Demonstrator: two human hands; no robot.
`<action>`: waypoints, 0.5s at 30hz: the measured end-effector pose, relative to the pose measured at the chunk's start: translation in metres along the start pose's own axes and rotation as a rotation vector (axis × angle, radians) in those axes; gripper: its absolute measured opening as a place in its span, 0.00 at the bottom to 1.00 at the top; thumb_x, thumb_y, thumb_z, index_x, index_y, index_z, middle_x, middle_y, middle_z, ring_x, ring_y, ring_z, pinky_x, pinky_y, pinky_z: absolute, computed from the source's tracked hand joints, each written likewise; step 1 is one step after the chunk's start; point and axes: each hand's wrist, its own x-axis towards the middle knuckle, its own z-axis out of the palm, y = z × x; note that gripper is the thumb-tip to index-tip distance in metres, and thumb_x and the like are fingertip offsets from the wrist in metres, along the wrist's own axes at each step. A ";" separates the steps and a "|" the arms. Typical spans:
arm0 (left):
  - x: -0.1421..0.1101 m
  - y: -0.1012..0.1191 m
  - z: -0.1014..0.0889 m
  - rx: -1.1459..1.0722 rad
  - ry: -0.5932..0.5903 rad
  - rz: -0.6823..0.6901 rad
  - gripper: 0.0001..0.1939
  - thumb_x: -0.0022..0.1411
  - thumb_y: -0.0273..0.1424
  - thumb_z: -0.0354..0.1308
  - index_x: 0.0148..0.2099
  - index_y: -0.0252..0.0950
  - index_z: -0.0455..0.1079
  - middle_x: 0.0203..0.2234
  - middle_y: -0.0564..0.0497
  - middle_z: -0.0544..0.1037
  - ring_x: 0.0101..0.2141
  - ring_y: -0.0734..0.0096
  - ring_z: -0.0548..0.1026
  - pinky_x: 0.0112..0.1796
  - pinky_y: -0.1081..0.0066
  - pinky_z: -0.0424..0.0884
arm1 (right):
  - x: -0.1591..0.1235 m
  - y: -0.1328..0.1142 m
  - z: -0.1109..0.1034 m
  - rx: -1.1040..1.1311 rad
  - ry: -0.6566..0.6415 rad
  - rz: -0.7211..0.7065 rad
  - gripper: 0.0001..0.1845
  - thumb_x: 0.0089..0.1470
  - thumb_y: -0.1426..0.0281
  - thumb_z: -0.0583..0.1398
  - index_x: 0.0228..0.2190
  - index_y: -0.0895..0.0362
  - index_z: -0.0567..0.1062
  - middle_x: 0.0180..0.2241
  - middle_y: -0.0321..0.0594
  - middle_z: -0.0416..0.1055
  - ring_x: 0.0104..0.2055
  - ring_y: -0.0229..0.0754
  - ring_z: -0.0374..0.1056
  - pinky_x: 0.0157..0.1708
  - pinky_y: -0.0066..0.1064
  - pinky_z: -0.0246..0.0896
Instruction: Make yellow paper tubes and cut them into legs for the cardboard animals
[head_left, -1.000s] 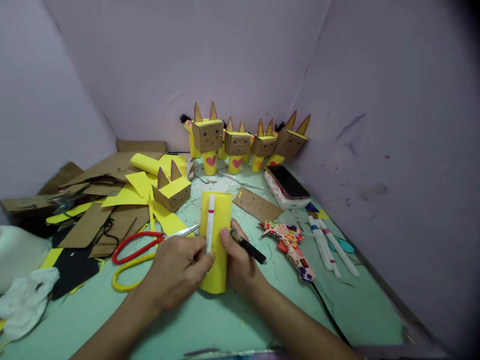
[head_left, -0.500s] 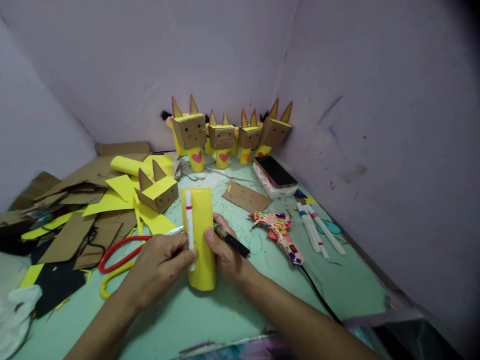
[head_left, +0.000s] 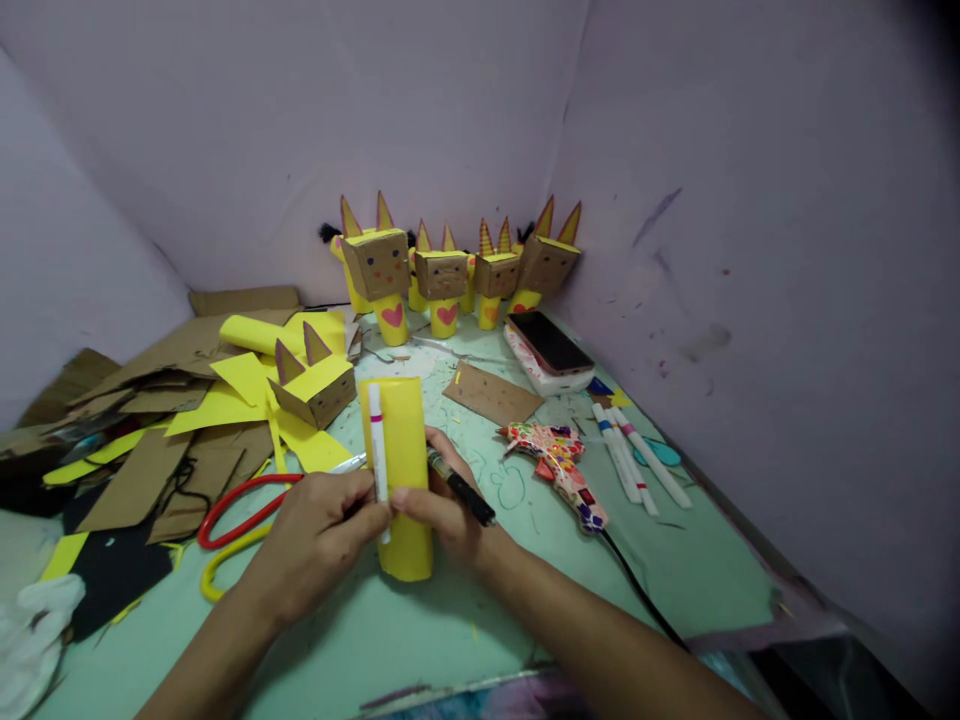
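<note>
A yellow paper tube (head_left: 405,435) stands upright between my hands, above the green tabletop. My left hand (head_left: 319,535) is closed on a white marker (head_left: 377,440) with a pink band, which lies lengthwise along the tube's front left side. The thumb of my right hand (head_left: 454,510) presses on the tube near the marker, and its other fingers are behind the tube. A black pen (head_left: 466,493) sticks out from between that thumb and the fingers. Beyond my left hand lie scissors (head_left: 232,510) with red and yellow handles, partly hidden by that hand.
Several cardboard-headed figures (head_left: 379,270) stand at the back wall. At left are yellow paper and cardboard scraps (head_left: 135,480) and an eared cardboard head (head_left: 315,390). Toward the right lie a patterned glue gun (head_left: 559,465) with a cord, several markers (head_left: 652,460) and a phone (head_left: 551,340).
My right thumb has slid left and down across the tube, close to the marker and my left thumb. The tube and marker have hardly moved.
</note>
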 end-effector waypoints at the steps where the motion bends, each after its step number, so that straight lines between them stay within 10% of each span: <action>1: 0.000 0.001 0.000 0.003 0.003 0.001 0.19 0.55 0.45 0.45 0.21 0.38 0.54 0.17 0.57 0.58 0.21 0.74 0.57 0.24 0.72 0.52 | 0.000 -0.001 0.000 -0.008 0.001 0.002 0.29 0.38 0.68 0.65 0.44 0.53 0.63 0.31 0.33 0.68 0.30 0.40 0.64 0.31 0.31 0.58; 15: -0.001 0.005 0.000 0.024 0.030 -0.005 0.19 0.54 0.45 0.45 0.19 0.38 0.52 0.15 0.57 0.57 0.20 0.74 0.56 0.23 0.72 0.51 | 0.000 0.000 0.001 -0.052 0.033 0.019 0.29 0.37 0.71 0.63 0.44 0.53 0.63 0.31 0.34 0.68 0.31 0.42 0.64 0.32 0.32 0.58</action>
